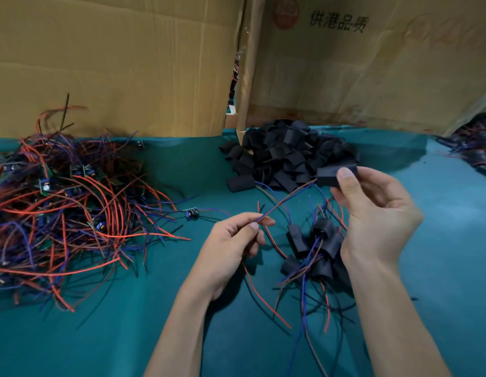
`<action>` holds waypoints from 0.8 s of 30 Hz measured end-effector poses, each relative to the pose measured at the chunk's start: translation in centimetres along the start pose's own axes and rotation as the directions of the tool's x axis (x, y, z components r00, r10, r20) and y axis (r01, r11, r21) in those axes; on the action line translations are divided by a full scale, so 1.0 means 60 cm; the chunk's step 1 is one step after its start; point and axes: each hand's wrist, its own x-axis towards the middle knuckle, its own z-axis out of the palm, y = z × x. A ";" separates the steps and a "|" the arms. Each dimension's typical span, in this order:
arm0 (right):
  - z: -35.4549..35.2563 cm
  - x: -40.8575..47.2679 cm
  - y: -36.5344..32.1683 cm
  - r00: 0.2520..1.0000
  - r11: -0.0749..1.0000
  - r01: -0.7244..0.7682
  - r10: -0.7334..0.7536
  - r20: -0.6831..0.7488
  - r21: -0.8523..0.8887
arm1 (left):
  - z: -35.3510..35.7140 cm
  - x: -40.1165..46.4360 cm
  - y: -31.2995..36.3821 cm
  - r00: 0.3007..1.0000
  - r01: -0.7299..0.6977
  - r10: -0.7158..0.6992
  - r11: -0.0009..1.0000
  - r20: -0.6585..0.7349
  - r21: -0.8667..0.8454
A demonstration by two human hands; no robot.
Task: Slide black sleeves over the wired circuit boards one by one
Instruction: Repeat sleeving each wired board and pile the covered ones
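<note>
Black sleeve (pixel 334 174): held in the air before the sleeve heap (pixel 288 156), board apparently inside.
Right hand (pixel 372 213): grip closed, thumb and fingers pinching the sleeve.
Left hand (pixel 233 240): grip closed, pinching the red and blue wires (pixel 285 200).
Advice: keep wires taut; draw straight until the board sits fully covered.
Finished pieces (pixel 315 248): on the surface (pixel 127 336), below the right hand.

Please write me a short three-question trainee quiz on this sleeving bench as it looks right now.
1. True or false: the right hand holds a black sleeve.
2. What does the left hand pinch?
3. Where is the pile of empty sleeves: A) left of the loose boards, B) against the cardboard, C) at the near table edge?

Key: 1 true; 2 the red and blue wires running out of that sleeve; 3 B.
</note>
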 end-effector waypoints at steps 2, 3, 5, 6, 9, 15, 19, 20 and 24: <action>0.000 -0.001 0.005 1.000 0.999 0.014 -0.013 0.024 -0.044 | 0.000 0.000 -0.001 1.000 -0.002 0.002 1.000 -0.002 0.015; -0.001 0.000 0.007 0.999 0.998 0.010 -0.008 0.035 -0.059 | 0.000 -0.001 -0.002 1.000 -0.003 0.003 1.000 -0.004 0.015; -0.001 0.001 0.011 0.996 0.997 -0.040 0.045 0.070 -0.069 | 0.000 -0.001 -0.001 1.000 -0.003 0.003 1.000 -0.001 0.008; 0.000 -0.001 0.013 0.990 0.994 -0.087 0.093 0.101 -0.069 | -0.001 -0.001 -0.001 1.000 -0.002 0.002 1.000 0.002 0.006; 0.008 -0.018 0.023 0.938 0.965 -0.240 0.259 0.230 -0.110 | -0.001 0.001 -0.002 1.000 0.015 -0.015 1.000 -0.002 -0.013; 0.025 -0.052 0.038 0.854 0.924 -0.264 0.357 0.378 -0.276 | 0.002 0.003 0.003 0.997 0.073 -0.074 0.995 -0.013 -0.071; 0.026 -0.060 0.036 0.833 0.898 -0.089 0.304 0.462 -0.430 | -0.003 0.002 0.003 0.997 0.082 -0.081 0.997 0.011 -0.011; 0.027 -0.062 0.035 0.827 0.887 -0.066 0.305 0.472 -0.458 | -0.004 0.002 0.001 0.997 0.074 -0.074 0.997 0.028 -0.001; 0.026 -0.063 0.032 0.829 0.840 -0.006 0.307 0.468 -0.542 | -0.002 -0.002 0.003 0.997 0.034 -0.028 0.997 0.075 -0.074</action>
